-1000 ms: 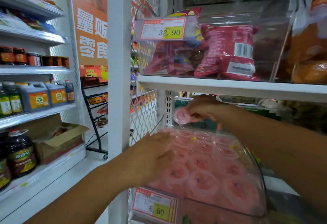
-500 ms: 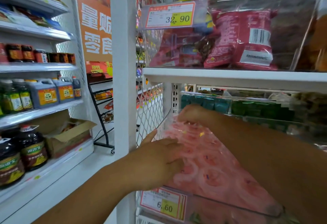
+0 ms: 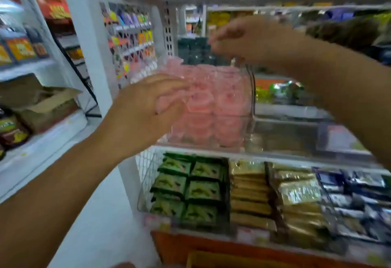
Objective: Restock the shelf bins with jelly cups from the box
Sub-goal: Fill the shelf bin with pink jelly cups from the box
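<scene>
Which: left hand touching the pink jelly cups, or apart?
Cannot tell. Head view: the left hand overlaps the pink jelly cups, but motion blur hides contact.

- Green packets [image 3: 188, 185]: lying stacked in rows at 6 o'clock.
- Gold packets [image 3: 249, 195]: lying stacked just beside the green ones, toward 5 o'clock.
- Dark blue packets [image 3: 355, 195]: sitting at 4 o'clock, beside the gold ones, blurred.
- White upright post [image 3: 88, 41]: standing at 11 o'clock.
- Wire mesh panel [image 3: 131, 41]: hanging just right of the post, toward 12 o'clock.
- Yellow-labelled jugs [image 3: 21, 48]: standing on a white side shelf [image 3: 25, 66] at 9 o'clock.
- Dark labelled bottle [image 3: 12, 130]: standing below them, at 8 o'clock.
</scene>
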`<act>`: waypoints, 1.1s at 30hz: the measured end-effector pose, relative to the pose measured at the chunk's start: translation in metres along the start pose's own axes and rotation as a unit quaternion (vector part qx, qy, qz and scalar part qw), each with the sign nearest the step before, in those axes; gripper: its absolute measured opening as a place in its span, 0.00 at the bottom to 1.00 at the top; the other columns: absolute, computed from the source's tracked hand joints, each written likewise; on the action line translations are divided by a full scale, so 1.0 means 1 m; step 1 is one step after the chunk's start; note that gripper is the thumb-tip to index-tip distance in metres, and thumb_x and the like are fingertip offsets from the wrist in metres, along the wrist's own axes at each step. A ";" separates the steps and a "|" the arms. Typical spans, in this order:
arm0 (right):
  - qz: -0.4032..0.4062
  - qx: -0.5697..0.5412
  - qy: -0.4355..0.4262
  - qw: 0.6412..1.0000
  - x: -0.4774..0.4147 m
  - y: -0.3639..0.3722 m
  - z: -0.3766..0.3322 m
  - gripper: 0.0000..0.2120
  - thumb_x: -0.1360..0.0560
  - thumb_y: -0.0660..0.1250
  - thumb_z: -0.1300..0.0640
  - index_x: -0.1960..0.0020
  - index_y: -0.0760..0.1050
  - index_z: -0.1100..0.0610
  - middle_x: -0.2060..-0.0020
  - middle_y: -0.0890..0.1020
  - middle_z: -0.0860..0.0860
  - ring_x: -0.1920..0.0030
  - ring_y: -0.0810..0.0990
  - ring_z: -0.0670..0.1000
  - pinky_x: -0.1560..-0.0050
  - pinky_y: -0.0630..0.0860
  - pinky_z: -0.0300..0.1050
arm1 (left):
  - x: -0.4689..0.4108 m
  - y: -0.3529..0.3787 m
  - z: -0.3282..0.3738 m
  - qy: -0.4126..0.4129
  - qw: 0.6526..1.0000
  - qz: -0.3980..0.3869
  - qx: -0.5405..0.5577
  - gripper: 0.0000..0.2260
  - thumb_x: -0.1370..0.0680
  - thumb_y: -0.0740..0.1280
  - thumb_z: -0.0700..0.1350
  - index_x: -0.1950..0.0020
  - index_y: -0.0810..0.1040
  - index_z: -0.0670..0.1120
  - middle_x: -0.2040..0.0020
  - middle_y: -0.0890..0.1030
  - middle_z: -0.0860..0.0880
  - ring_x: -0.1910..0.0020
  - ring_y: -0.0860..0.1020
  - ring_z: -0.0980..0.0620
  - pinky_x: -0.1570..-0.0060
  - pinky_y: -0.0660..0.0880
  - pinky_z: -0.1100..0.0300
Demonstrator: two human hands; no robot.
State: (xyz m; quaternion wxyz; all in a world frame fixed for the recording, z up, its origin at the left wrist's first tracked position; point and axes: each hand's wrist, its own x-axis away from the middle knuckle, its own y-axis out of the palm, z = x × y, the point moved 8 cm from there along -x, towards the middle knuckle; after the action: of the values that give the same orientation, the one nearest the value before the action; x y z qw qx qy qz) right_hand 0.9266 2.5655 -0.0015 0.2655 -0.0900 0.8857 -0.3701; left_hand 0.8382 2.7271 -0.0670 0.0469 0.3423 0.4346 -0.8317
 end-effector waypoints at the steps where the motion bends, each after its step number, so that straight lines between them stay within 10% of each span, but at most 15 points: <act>1: -0.005 -0.036 0.003 0.999 0.031 -0.003 0.004 0.06 0.22 0.66 0.51 0.47 0.79 0.49 0.55 0.83 0.47 0.64 0.77 0.40 0.62 0.76 0.35 | 0.019 0.011 0.010 -0.008 1.000 -0.010 0.028 0.12 0.23 0.63 0.53 0.40 0.79 0.59 0.44 0.77 0.67 0.46 0.71 0.75 0.44 0.63 0.81; 7: -0.172 -0.251 0.127 0.944 0.224 0.055 0.102 0.08 0.26 0.68 0.53 0.47 0.80 0.50 0.59 0.85 0.51 0.67 0.80 0.47 0.71 0.76 0.37 | 0.164 0.165 0.045 -0.124 0.912 -0.318 0.226 0.10 0.23 0.64 0.54 0.44 0.80 0.61 0.48 0.81 0.62 0.48 0.78 0.66 0.48 0.76 0.68; 11: -0.283 -0.283 0.313 0.861 0.349 0.152 0.198 0.12 0.25 0.63 0.55 0.44 0.79 0.53 0.53 0.85 0.54 0.58 0.84 0.49 0.60 0.80 0.39 | 0.269 0.277 0.010 -0.241 0.829 -0.453 0.223 0.14 0.22 0.65 0.52 0.36 0.75 0.58 0.40 0.79 0.56 0.43 0.77 0.60 0.39 0.74 0.60; 15: -0.219 -0.341 0.510 0.759 0.461 0.241 0.289 0.09 0.22 0.64 0.62 0.46 0.81 0.56 0.46 0.84 0.56 0.48 0.83 0.52 0.43 0.79 0.54 | 0.365 0.348 -0.043 -0.356 0.765 -0.514 0.152 0.13 0.19 0.61 0.52 0.34 0.75 0.57 0.43 0.80 0.48 0.50 0.79 0.52 0.45 0.76 0.58; 18: -0.168 -0.349 0.604 0.696 0.514 0.288 0.331 0.10 0.21 0.63 0.64 0.40 0.77 0.60 0.44 0.81 0.56 0.52 0.82 0.51 0.50 0.80 0.48 | 0.398 0.381 -0.049 -0.358 0.742 -0.552 0.127 0.14 0.17 0.57 0.51 0.31 0.68 0.60 0.44 0.80 0.43 0.60 0.79 0.51 0.70 0.70 0.68; 21: -0.146 -0.261 0.609 0.735 0.545 0.308 0.366 0.12 0.20 0.61 0.62 0.38 0.75 0.55 0.48 0.80 0.52 0.56 0.79 0.48 0.60 0.78 0.35 | 0.416 0.410 -0.048 -0.371 0.729 -0.559 0.133 0.22 0.17 0.58 0.53 0.24 0.60 0.56 0.32 0.73 0.48 0.60 0.78 0.57 0.73 0.68 0.72; 27: -0.131 -0.145 0.579 0.792 0.563 0.319 0.420 0.14 0.20 0.59 0.52 0.35 0.72 0.44 0.37 0.75 0.48 0.38 0.75 0.52 0.38 0.74 0.52 | 0.434 0.447 -0.037 -0.386 0.710 -0.560 0.182 0.23 0.18 0.59 0.52 0.23 0.59 0.57 0.24 0.62 0.53 0.34 0.70 0.54 0.44 0.69 0.64; 30: -0.168 -0.109 0.578 0.791 0.570 0.329 0.438 0.19 0.21 0.60 0.50 0.32 0.67 0.38 0.31 0.69 0.50 0.33 0.71 0.55 0.35 0.72 0.53 | 0.444 0.455 -0.046 -0.400 0.707 -0.552 0.190 0.21 0.18 0.60 0.53 0.26 0.61 0.60 0.26 0.65 0.54 0.55 0.72 0.65 0.60 0.71 0.67; 33: -0.187 -0.100 0.583 0.784 0.558 0.331 0.423 0.25 0.22 0.65 0.53 0.27 0.63 0.44 0.29 0.61 0.53 0.30 0.65 0.59 0.33 0.69 0.52 | 0.442 0.458 -0.054 -0.409 0.712 -0.538 0.192 0.21 0.19 0.61 0.53 0.26 0.62 0.61 0.27 0.67 0.53 0.52 0.70 0.63 0.60 0.70 0.68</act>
State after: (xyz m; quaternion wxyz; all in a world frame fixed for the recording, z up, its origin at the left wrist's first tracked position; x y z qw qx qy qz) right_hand 0.6963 2.3446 -0.7071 -0.3864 -0.0467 0.8695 -0.3042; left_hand 0.7022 2.5815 -0.6738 -0.3022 -0.3213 0.3142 -0.8407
